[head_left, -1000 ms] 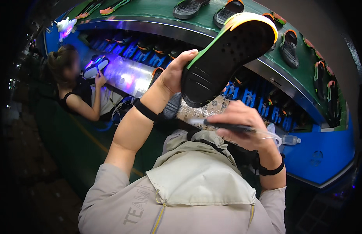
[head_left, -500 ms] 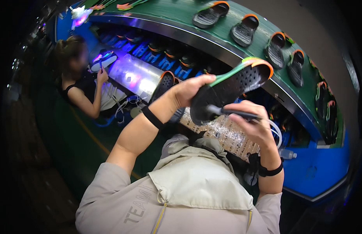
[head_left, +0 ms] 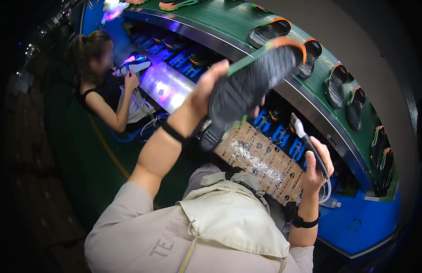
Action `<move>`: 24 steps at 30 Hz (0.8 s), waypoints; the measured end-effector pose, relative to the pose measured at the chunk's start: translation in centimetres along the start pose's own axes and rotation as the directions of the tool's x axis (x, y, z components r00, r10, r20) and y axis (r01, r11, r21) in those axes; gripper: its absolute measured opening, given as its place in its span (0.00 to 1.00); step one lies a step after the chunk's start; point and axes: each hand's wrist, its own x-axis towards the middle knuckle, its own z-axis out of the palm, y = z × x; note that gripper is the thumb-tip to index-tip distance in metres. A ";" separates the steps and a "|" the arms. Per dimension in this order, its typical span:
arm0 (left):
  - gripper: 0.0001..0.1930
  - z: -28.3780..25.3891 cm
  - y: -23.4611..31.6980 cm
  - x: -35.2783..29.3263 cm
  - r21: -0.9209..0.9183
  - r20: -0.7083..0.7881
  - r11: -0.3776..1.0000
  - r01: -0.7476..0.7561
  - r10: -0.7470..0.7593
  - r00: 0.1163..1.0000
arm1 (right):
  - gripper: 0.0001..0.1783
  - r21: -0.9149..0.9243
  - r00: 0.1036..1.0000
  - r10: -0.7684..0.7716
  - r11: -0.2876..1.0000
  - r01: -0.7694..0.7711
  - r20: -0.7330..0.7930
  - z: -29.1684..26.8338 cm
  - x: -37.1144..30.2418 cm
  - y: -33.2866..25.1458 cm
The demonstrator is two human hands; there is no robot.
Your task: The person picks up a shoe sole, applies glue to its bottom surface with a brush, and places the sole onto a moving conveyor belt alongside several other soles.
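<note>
I'm holding a black shoe sole (head_left: 252,84) and brush (head_left: 309,144).
My left fingers (head_left: 216,74) are clasping the sole; right fingers (head_left: 325,157), pinching the brush.

In your left hand (head_left: 205,91) is a shoe (head_left: 249,82); right of that grip, your right hand (head_left: 317,167) holds a tool (head_left: 310,144). The work board (head_left: 258,157) lies between your two grips, the belt (head_left: 215,22) beyond them with more shoes (head_left: 337,85) on it, a co-worker (head_left: 101,107) to their left.

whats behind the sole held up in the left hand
Around the sole in the left hand, parts of the metal edge and brown patterned surface show behind. Whatever lies directly behind its middle is covered.
</note>
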 end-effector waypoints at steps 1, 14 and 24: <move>0.36 -1.1 1.9 1.2 0.022 -0.034 0.997 -0.073 0.074 0.997 | 0.19 -0.018 0.998 0.037 0.999 -0.036 0.053 0.1 -0.2 0.0; 0.33 -13.8 7.3 5.2 0.788 0.050 -0.291 0.543 0.909 0.415 | 0.17 -0.097 0.936 0.333 0.941 -0.323 0.115 -0.9 -4.7 3.2; 0.30 -22.2 15.8 10.3 0.684 -0.280 -0.458 0.568 0.554 0.784 | 0.18 -0.142 0.891 0.447 0.890 -0.434 0.075 -1.2 -4.9 6.3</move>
